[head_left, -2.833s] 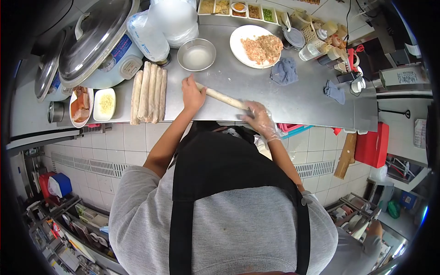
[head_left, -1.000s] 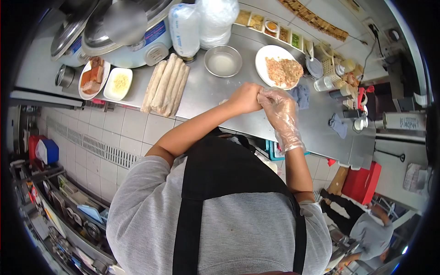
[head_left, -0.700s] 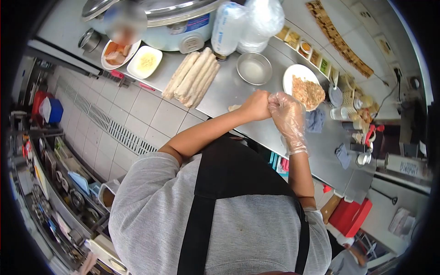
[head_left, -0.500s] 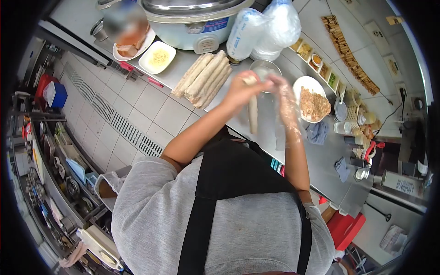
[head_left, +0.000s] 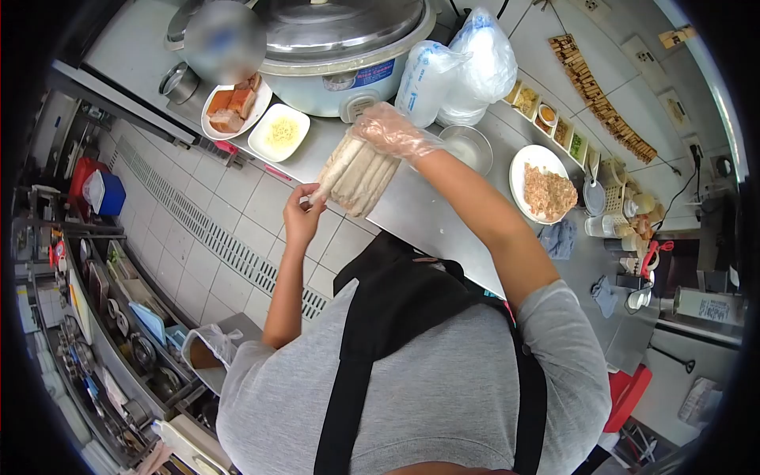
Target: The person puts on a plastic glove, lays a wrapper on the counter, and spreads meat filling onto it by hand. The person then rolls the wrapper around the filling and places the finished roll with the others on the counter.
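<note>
A pile of long pale rolls [head_left: 362, 180] lies on the steel counter, its near ends reaching the edge; what they are made of I cannot make out. My bare left hand [head_left: 304, 207] pinches the near end of the leftmost roll between thumb and fingers. Over the far ends, my right hand [head_left: 389, 133] in a clear plastic glove is closed on that same roll, though its fingertips are partly hidden. Just right of the glove stands a round metal bowl [head_left: 477, 150]. Left of the pile is a square white dish [head_left: 298, 147] of pale shreds.
A large lidded cooker [head_left: 317, 82] stands behind the rolls, with bagged plastic goods [head_left: 475, 79] beside it. At left is a plate of meat blocks [head_left: 229, 111]. At right are a bowl of brown shredded filling [head_left: 548, 190], a condiment tray [head_left: 560, 136] and a blue cloth [head_left: 559, 239].
Both hands have moved left from in front of the metal bowl to the pile. The single roll they held upright there is gone from that spot. My arms are now spread apart.
</note>
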{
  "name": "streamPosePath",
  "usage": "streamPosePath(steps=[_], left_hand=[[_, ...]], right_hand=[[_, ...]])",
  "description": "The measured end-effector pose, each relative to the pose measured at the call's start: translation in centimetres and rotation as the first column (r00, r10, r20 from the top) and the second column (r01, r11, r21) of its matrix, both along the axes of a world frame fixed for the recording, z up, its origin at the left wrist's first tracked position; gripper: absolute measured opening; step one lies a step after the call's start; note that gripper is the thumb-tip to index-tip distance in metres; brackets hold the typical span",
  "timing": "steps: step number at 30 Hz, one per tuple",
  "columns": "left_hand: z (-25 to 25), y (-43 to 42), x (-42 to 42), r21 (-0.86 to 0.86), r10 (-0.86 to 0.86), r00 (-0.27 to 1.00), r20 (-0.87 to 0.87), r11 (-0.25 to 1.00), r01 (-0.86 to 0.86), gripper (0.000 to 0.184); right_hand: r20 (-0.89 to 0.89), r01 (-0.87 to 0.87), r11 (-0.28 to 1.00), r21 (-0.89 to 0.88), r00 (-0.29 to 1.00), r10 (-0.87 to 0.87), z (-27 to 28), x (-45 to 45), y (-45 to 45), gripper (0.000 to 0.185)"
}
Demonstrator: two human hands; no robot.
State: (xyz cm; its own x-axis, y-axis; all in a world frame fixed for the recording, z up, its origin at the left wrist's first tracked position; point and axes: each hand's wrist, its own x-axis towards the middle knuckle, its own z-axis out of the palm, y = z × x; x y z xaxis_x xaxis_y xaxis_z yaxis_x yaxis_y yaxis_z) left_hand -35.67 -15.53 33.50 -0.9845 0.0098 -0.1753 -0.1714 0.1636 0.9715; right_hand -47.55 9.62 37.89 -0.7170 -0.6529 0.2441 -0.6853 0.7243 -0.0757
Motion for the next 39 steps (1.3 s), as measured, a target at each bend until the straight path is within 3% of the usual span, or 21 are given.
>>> streamPosePath(steps=[2,3,5,8,11,13,15,17,18,19,21,24,25,27,30,32,33,35,37,38,39], left_hand=[[-3.3,0.1,-0.8,-0.273,-0.028,0.973,-0.230,0.961,-0.037,0.025],[-3.2,0.4,-1.0,-0.279,-0.046,0.972,-0.231,0.960,-0.021,0.025],[-2.7,1.1,-0.4,-0.477,-0.114,0.903,-0.414,0.872,-0.108,0.023],[-2.1,0.5,0.5,-0.436,-0.001,0.944,-0.329,0.887,-0.151,0.020],[-1.1,0.0,0.8,-0.481,-0.040,0.919,-0.393,0.861,-0.168,0.019],[-1.9,-0.1,0.0,-0.583,-0.065,0.931,-0.358,0.795,-0.169,0.035],[-2.9,-0.7,-1.4,-0.460,-0.061,0.997,0.039,0.885,0.072,0.038],[-6.2,-1.9,-3.5,-0.286,-0.081,0.995,0.056,0.954,0.093,0.035],[-5.7,-1.6,-4.0,-0.300,-0.098,0.994,0.046,0.948,0.107,0.033],[-5.0,-1.2,-4.6,-0.351,-0.114,0.992,0.056,0.928,0.127,0.031],[-6.8,-2.5,-6.9,-0.319,-0.192,0.981,0.002,0.930,0.183,0.030],[-3.4,-1.4,-8.5,-0.636,-0.371,0.922,0.111,0.687,0.352,0.035],[-5.3,-4.4,-11.7,-0.954,-0.706,0.708,-0.003,0.214,0.208,0.042],[4.0,2.2,-9.7,-0.796,-0.378,0.765,0.522,0.106,0.596,0.046],[10.8,9.7,-6.3,-0.691,-0.636,0.618,0.462,0.177,0.700,0.040],[13.5,17.1,-1.3,-0.421,-0.852,0.293,0.434,0.096,0.902,0.026],[13.1,20.6,1.4,-0.332,-0.896,0.120,0.428,-0.033,0.943,0.021],[9.5,26.8,7.6,-0.048,-0.872,-0.236,0.430,-0.283,0.958,0.021],[3.4,31.5,15.5,0.213,-0.742,-0.446,0.500,-0.394,0.894,0.026],[-1.5,32.8,19.0,0.324,-0.692,-0.577,0.434,-0.478,0.817,0.030],[-5.3,34.2,22.5,0.275,-0.611,-0.641,0.465,-0.589,0.760,0.028]], right_hand=[[-0.116,-0.045,0.999,-0.006,0.992,0.044,-2.1,-1.4,0.1,0.018],[-0.118,-0.028,1.000,-0.012,0.993,0.026,-2.1,-0.9,0.2,0.018],[0.034,0.121,0.987,-0.110,0.992,-0.118,-2.4,1.9,0.6,0.026],[-0.055,0.118,0.930,-0.347,0.988,-0.145,-5.0,9.7,3.6,0.028],[0.238,0.429,0.813,-0.394,0.902,-0.361,-6.1,19.5,6.7,0.028],[0.295,0.570,0.731,-0.375,0.821,-0.489,-7.4,26.2,9.2,0.027],[0.433,0.748,0.530,-0.400,0.664,-0.610,-8.2,32.6,11.2,0.025],[0.418,0.849,0.336,-0.408,0.501,-0.758,-7.9,38.0,11.8,0.023],[0.371,0.903,0.273,-0.331,0.390,-0.843,-8.3,40.7,11.9,0.021],[0.448,0.915,0.117,-0.387,0.297,-0.843,-6.0,42.4,11.6,0.017],[0.454,0.929,-0.032,-0.369,0.150,-0.878,-7.8,46.9,11.7,0.014],[0.470,0.890,-0.238,-0.390,-0.030,-0.882,-9.3,51.5,10.0,0.016],[0.510,0.874,-0.327,-0.358,-0.110,-0.853,-9.4,53.0,9.3,0.017],[0.547,0.856,-0.421,-0.302,-0.206,-0.812,-11.3,56.5,8.1,0.019],[0.597,0.698,-0.682,-0.219,-0.457,-0.659,-13.1,61.4,5.9,0.023],[0.611,0.564,-0.812,-0.151,-0.592,-0.525,-14.4,63.9,4.8,0.024],[0.613,0.436,-0.895,-0.092,-0.684,-0.396,-15.4,65.0,4.2,0.026],[0.647,0.283,-0.952,-0.119,-0.705,-0.291,-17.6,66.6,2.9,0.027],[0.717,0.090,-0.995,-0.047,-0.690,-0.096,-18.4,66.6,1.9,0.026],[0.756,0.040,-0.996,-0.077,-0.649,-0.085,-19.0,66.3,1.4,0.027],[0.793,-0.014,-0.995,-0.100,-0.605,-0.071,-19.8,65.9,0.6,0.027]])
